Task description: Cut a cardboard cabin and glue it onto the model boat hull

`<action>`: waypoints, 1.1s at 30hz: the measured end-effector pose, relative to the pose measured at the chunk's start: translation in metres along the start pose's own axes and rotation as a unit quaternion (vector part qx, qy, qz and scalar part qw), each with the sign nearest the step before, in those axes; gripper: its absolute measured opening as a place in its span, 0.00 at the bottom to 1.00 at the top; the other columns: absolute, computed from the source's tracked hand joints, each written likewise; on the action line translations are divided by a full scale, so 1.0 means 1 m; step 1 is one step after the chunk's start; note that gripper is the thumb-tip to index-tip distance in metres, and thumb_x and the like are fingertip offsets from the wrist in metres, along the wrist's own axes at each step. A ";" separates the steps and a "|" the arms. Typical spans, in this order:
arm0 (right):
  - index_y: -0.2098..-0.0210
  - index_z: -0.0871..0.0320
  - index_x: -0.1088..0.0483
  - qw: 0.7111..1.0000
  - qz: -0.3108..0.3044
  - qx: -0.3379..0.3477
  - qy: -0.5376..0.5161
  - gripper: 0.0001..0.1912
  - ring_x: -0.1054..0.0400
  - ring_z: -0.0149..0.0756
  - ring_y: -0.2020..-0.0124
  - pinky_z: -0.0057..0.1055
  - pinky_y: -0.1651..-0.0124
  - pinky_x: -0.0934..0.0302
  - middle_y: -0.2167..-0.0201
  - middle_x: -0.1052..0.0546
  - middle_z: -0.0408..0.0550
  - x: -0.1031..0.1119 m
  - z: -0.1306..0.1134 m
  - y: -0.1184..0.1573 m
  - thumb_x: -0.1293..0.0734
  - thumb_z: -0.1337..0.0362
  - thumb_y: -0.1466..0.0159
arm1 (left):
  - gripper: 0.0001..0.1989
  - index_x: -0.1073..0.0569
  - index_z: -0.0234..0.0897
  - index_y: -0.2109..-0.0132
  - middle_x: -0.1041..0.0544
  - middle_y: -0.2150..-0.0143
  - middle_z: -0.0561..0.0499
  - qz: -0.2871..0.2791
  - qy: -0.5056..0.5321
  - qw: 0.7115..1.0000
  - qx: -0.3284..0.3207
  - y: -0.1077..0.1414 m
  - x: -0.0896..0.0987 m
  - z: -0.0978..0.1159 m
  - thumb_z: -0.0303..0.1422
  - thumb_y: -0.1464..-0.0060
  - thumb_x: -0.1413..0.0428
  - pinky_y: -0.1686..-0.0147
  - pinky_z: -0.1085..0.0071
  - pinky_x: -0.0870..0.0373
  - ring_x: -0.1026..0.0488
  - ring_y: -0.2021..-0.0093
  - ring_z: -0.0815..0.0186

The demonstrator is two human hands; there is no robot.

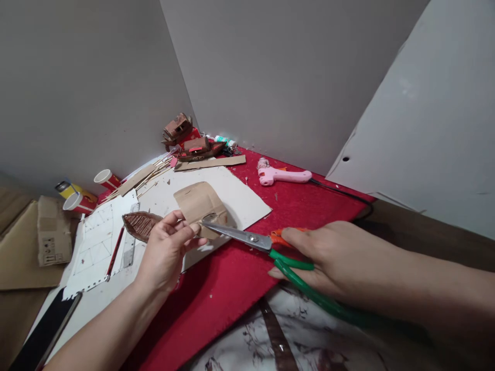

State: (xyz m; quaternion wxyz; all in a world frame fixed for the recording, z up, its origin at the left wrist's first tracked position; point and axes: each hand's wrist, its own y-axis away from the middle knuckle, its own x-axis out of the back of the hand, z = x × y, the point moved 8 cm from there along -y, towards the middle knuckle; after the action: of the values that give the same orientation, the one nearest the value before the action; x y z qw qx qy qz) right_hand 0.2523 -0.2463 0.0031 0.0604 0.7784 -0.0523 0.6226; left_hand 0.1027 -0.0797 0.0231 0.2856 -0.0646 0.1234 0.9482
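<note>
My left hand [170, 242] pinches the lower left edge of a brown cardboard piece [197, 203], held up over the white board. A dark opening shows low in the cardboard, close to the scissor tips. In my right hand [328, 252] are scissors [247, 237] with metal blades and green and orange handles. Their blades point left and their tips meet the cardboard near my left fingertips. Just beyond my left wrist lies a small brown model boat hull [141, 225], partly covered by the hand.
A pink glue gun [284, 174] lies on the red tabletop [325, 203]. Finished model boats [199, 148], thin sticks [149, 178] and cardboard strips stand at the back. Left are red cups [80, 202], a drawn paper plan [95, 232], a pencil [115, 252] and a cardboard box [54, 232].
</note>
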 end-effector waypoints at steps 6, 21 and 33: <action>0.66 0.57 0.30 1.000 -0.015 -0.013 -0.005 0.20 0.31 0.42 0.80 0.34 0.76 0.59 0.80 0.24 0.49 0.002 0.001 0.001 0.36 0.45 0.35 | 0.16 0.27 0.34 0.68 0.25 0.74 0.56 -0.006 0.003 1.000 -0.007 0.003 -0.002 0.004 0.24 0.64 0.29 0.73 0.74 0.22 0.29 0.73 0.72; 0.68 0.56 0.31 0.999 -0.008 -0.026 -0.043 0.19 0.30 0.44 0.80 0.32 0.76 0.56 0.79 0.23 0.51 0.002 -0.001 0.001 0.35 0.45 0.37 | 0.16 0.24 0.32 0.66 0.20 0.66 0.51 -0.004 -0.013 1.000 -0.021 0.005 -0.004 0.007 0.27 0.64 0.29 0.72 0.73 0.24 0.27 0.70 0.70; 0.66 0.55 0.34 0.998 0.058 0.026 -0.022 0.21 0.32 0.38 0.81 0.34 0.75 0.55 0.80 0.25 0.47 -0.014 0.008 0.009 0.42 0.44 0.32 | 0.15 0.22 0.31 0.62 0.20 0.68 0.50 -0.040 -0.021 0.999 -0.022 0.005 -0.007 0.005 0.28 0.61 0.30 0.70 0.71 0.24 0.26 0.71 0.68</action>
State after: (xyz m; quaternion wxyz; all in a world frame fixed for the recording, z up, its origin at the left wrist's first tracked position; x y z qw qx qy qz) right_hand 0.2555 -0.2567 -0.0115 0.0030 0.7892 -0.0826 0.6086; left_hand 0.1056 -0.0863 0.0306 0.3242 -0.0559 0.0934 0.9397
